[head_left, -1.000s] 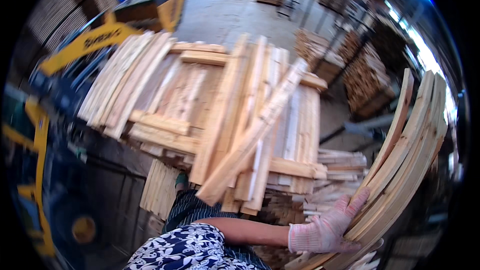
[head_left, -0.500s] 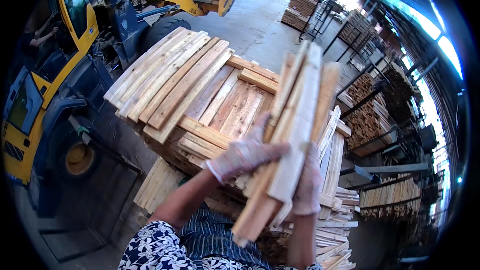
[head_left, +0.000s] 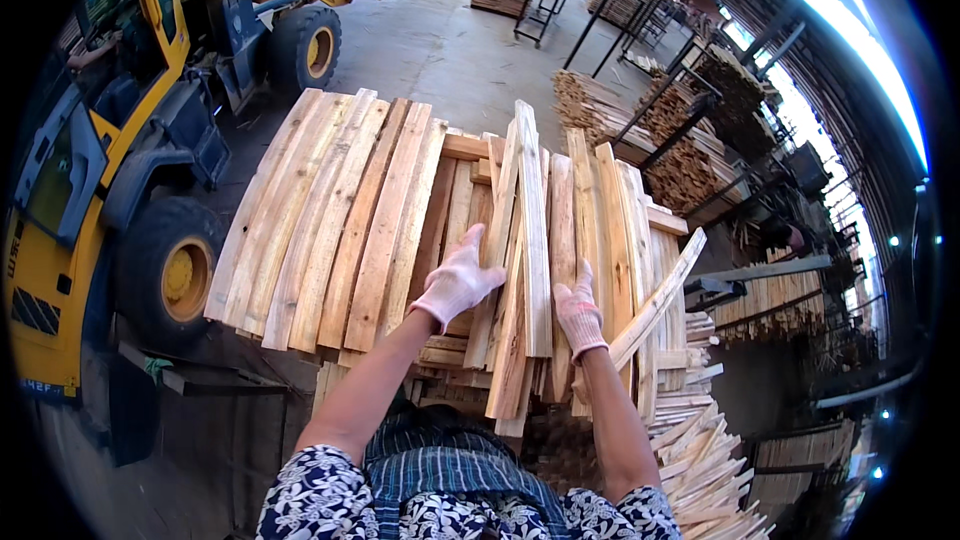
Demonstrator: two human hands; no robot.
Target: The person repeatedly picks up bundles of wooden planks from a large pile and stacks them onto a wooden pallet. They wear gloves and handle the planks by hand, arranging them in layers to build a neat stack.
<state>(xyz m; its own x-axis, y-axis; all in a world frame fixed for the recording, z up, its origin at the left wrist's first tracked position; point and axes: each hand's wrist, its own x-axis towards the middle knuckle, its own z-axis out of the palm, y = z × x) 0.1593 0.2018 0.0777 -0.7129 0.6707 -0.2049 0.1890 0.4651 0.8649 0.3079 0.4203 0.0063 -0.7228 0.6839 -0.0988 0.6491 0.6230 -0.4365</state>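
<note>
Pale rough-sawn wooden slats [head_left: 527,270] lie bundled atop the stacked timber pile [head_left: 330,210], long axis running away from the worker; both gloved hands press on them, left hand [head_left: 458,280] and right hand [head_left: 579,308], each grip spread flat, left reaching farther.

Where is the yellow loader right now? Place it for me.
In the head view the yellow loader stands at the far left, just beyond the left edge of the stack of wooden slats that both gloved hands, left hand and right hand, rest on.
</note>
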